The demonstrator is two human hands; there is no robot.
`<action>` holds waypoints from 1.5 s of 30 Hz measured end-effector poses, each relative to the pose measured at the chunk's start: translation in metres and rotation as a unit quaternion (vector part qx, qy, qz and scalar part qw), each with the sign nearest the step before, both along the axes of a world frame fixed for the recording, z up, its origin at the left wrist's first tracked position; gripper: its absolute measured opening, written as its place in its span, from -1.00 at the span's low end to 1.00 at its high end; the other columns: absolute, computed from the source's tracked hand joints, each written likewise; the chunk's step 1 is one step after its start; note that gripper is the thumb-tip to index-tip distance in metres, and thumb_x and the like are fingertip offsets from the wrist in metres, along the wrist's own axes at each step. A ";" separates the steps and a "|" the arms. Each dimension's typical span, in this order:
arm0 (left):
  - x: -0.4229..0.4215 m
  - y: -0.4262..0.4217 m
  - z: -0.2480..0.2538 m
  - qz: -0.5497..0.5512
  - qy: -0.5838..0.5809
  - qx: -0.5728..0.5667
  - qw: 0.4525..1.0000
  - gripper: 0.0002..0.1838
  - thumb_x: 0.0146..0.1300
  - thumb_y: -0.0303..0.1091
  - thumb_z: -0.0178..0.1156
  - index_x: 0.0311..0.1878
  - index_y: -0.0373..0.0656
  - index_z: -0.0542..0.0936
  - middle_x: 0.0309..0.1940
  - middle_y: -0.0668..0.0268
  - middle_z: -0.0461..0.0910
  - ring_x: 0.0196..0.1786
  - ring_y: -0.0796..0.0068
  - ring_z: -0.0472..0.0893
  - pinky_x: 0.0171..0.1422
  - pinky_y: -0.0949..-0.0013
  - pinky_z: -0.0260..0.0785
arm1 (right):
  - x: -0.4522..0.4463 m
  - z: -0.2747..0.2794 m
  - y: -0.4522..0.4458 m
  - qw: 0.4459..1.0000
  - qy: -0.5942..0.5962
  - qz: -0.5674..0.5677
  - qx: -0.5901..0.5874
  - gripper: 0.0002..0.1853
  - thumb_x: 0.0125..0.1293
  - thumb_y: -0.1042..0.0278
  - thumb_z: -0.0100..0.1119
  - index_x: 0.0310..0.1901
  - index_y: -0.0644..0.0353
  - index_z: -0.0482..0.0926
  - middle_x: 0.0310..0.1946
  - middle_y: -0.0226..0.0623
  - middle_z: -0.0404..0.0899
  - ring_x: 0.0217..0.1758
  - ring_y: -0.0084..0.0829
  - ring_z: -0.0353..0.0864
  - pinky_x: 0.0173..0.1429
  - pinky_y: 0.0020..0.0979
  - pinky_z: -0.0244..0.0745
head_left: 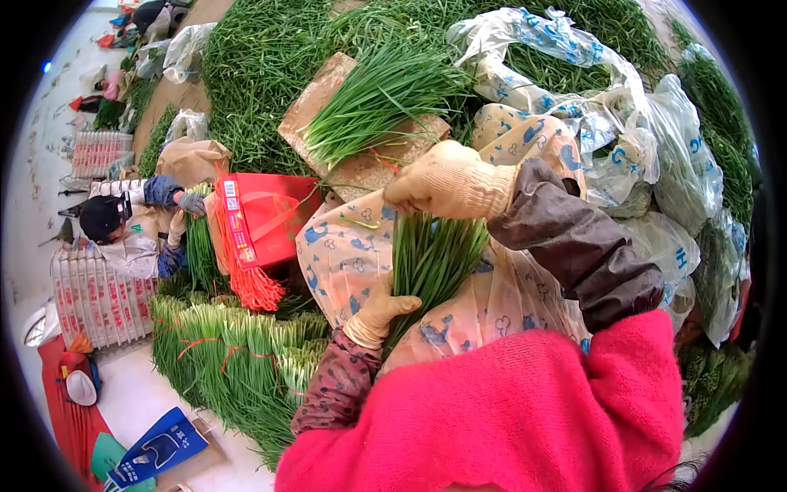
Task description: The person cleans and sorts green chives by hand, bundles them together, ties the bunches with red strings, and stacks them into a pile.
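A bunch of long green leafy stalks (438,258) lies over my lap on a patterned plastic apron (348,254). My left hand (381,316), in a pale glove, is wrapped round the lower left side of this bunch. Above the bunch's upper end is my right hand (447,182), in a cream knit glove, with its fingers curled closed; whatever they hold, if anything, is too small to name. Beyond it, a loose pile of green stalks (377,102) rests on a speckled board (324,86).
A red bag (270,215) with red ties (256,287) stands left of the apron. Tied green bundles (234,348) are at the lower left. A co-worker (131,234) handles stalks at the left. Plastic bags (656,156) lie at the right, and heaped greens (254,74) behind.
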State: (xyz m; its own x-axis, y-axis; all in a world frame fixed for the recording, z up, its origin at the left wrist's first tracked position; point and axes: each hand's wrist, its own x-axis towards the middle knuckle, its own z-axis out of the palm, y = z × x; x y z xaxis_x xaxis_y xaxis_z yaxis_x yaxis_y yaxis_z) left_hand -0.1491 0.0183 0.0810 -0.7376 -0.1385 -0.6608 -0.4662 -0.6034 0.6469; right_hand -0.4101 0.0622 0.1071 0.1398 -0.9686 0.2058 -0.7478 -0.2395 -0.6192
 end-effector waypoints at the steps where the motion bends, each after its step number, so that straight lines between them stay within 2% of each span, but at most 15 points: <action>1: 0.000 0.004 -0.001 0.039 0.031 0.008 0.999 -0.24 0.03 -0.47 0.42 0.31 -0.32 0.31 0.08 0.18 0.53 0.01 0.40 0.59 0.11 0.38 0.46 | 0.001 0.005 -0.002 0.998 0.044 -0.041 0.028 -0.77 0.19 0.37 0.11 -0.12 -0.11 0.62 -0.36 -0.37 0.66 -0.33 -0.18 0.66 -0.30 -0.24 0.53; 8: 0.008 0.010 -0.001 0.172 0.031 0.018 0.984 -0.43 0.11 -0.45 0.40 0.18 -0.33 0.43 -0.05 0.19 0.60 -0.07 0.39 0.62 0.08 0.36 0.50 | -0.062 -0.036 -0.024 0.864 -0.270 -0.420 -0.058 -0.75 0.40 0.16 0.10 -0.05 0.05 0.64 -0.23 -0.30 0.71 -0.22 -0.42 0.68 -0.13 -0.40 0.60; 10: 0.010 0.012 0.003 0.202 0.031 0.022 0.979 -0.52 0.14 -0.49 0.36 0.13 -0.32 0.46 -0.09 0.20 0.62 -0.11 0.39 0.64 0.04 0.36 0.52 | -0.077 -0.028 -0.017 0.798 -0.353 -0.488 0.010 -0.79 0.33 0.36 0.19 -0.05 0.20 0.64 -0.28 -0.28 0.70 -0.30 -0.63 0.60 -0.14 -0.56 0.56; 11: 0.011 0.014 0.003 0.221 0.027 0.012 0.975 -0.52 0.13 -0.49 0.37 0.12 -0.31 0.47 -0.10 0.21 0.62 -0.11 0.40 0.64 0.03 0.36 0.52 | -0.081 -0.020 -0.008 0.843 -0.213 -0.488 0.076 -0.75 0.32 0.28 0.22 -0.07 0.24 0.64 -0.31 -0.30 0.70 -0.29 -0.54 0.63 -0.13 -0.52 0.56; 14: 0.010 0.014 0.000 0.241 0.021 -0.020 0.970 -0.51 0.11 -0.49 0.39 0.11 -0.30 0.48 -0.12 0.24 0.62 -0.12 0.41 0.64 0.02 0.37 0.52 | -0.039 -0.022 0.002 0.938 0.106 -0.328 0.030 -0.48 0.13 0.22 0.38 0.11 0.22 0.53 0.23 -0.04 0.43 0.27 -0.17 0.43 0.25 -0.28 0.43; 16: 0.009 0.014 -0.002 0.237 0.021 -0.041 0.970 -0.51 0.10 -0.49 0.39 0.11 -0.30 0.48 -0.13 0.25 0.62 -0.13 0.42 0.63 0.01 0.37 0.53 | -0.012 0.013 0.005 0.978 0.072 -0.121 0.154 -0.30 -0.02 0.17 0.46 0.19 0.21 0.45 0.41 0.02 0.15 0.45 -0.04 0.15 0.42 -0.10 0.22; 20: 0.004 0.020 0.007 0.201 0.013 -0.110 0.973 -0.51 0.10 -0.50 0.40 0.11 -0.31 0.47 -0.12 0.26 0.61 -0.13 0.43 0.62 -0.01 0.38 0.52 | 0.035 0.001 0.005 0.973 0.157 -0.038 0.163 -0.27 -0.07 -0.13 0.41 0.05 0.29 0.57 0.33 -0.01 0.28 0.42 -0.02 0.17 0.29 -0.02 0.27; 21: 0.003 0.021 0.009 0.206 0.029 -0.122 0.970 -0.51 0.10 -0.50 0.39 0.11 -0.31 0.47 -0.11 0.25 0.60 -0.13 0.44 0.62 -0.01 0.38 0.52 | 0.036 -0.001 0.005 0.974 0.164 -0.029 0.156 -0.44 0.01 -0.05 0.35 -0.03 0.19 0.63 0.25 -0.09 0.40 0.36 -0.11 0.26 0.20 -0.08 0.36; 24: 0.010 0.021 0.006 0.259 0.004 -0.072 0.963 -0.52 0.11 -0.51 0.38 0.11 -0.30 0.47 -0.11 0.26 0.59 -0.11 0.44 0.61 -0.02 0.39 0.51 | 0.029 -0.021 -0.003 0.993 0.033 -0.008 0.113 -0.63 0.12 0.09 0.24 -0.05 0.03 0.65 0.06 -0.18 0.57 0.20 -0.15 0.48 0.09 -0.13 0.48; 25: 0.014 0.017 0.002 0.254 0.003 -0.069 0.965 -0.54 0.14 -0.50 0.37 0.12 -0.27 0.47 -0.11 0.29 0.59 -0.11 0.46 0.60 -0.02 0.41 0.51 | 0.028 -0.022 -0.004 0.977 0.005 -0.092 0.195 -0.72 0.19 0.23 0.12 -0.06 -0.07 0.65 -0.19 -0.22 0.67 -0.05 -0.15 0.65 -0.06 -0.14 0.56; 28: 0.017 0.019 -0.010 0.306 0.012 -0.078 0.949 -0.58 0.19 -0.48 0.34 0.11 -0.23 0.49 -0.12 0.33 0.59 -0.13 0.49 0.59 -0.03 0.42 0.50 | 0.011 -0.027 -0.009 0.950 0.038 -0.192 0.242 -0.70 0.18 0.33 0.11 -0.03 -0.01 0.60 -0.31 -0.15 0.66 -0.19 -0.10 0.65 -0.13 -0.13 0.53; 37: 0.014 0.021 -0.004 0.298 0.035 -0.102 0.949 -0.60 0.26 -0.28 0.31 0.09 -0.23 0.49 -0.17 0.39 0.56 -0.16 0.55 0.56 -0.08 0.44 0.48 | -0.058 -0.052 0.018 0.868 0.114 -0.450 0.176 -0.57 0.35 0.11 0.09 0.11 0.24 0.49 -0.02 0.02 0.59 -0.01 -0.10 0.62 0.05 -0.20 0.49; 38: 0.013 0.021 -0.003 0.304 0.037 -0.093 0.947 -0.58 0.26 -0.25 0.31 0.10 -0.24 0.49 -0.15 0.38 0.56 -0.15 0.54 0.56 -0.08 0.45 0.48 | -0.059 -0.051 0.018 0.868 0.115 -0.449 0.178 -0.57 0.35 0.11 0.09 0.11 0.24 0.49 -0.02 0.02 0.59 -0.01 -0.10 0.62 0.05 -0.20 0.49; 41: 0.013 0.022 -0.002 0.304 0.032 -0.079 0.949 -0.55 0.26 -0.20 0.31 0.12 -0.24 0.49 -0.13 0.36 0.57 -0.15 0.54 0.56 -0.09 0.45 0.47 | -0.045 -0.023 0.020 0.894 -0.284 -0.220 0.268 -0.53 0.39 0.10 0.12 0.22 0.18 0.44 0.11 -0.14 0.55 0.12 -0.40 0.54 0.20 -0.39 0.42; 45: 0.008 0.026 0.011 0.288 0.015 -0.116 0.950 -0.50 0.25 -0.15 0.32 0.14 -0.24 0.48 -0.10 0.36 0.57 -0.14 0.54 0.56 -0.06 0.45 0.46 | -0.008 -0.006 0.015 0.936 -0.117 -0.139 0.301 -0.37 0.20 -0.16 0.19 0.19 0.10 0.48 0.00 -0.09 0.61 0.13 -0.20 0.56 0.21 -0.28 0.42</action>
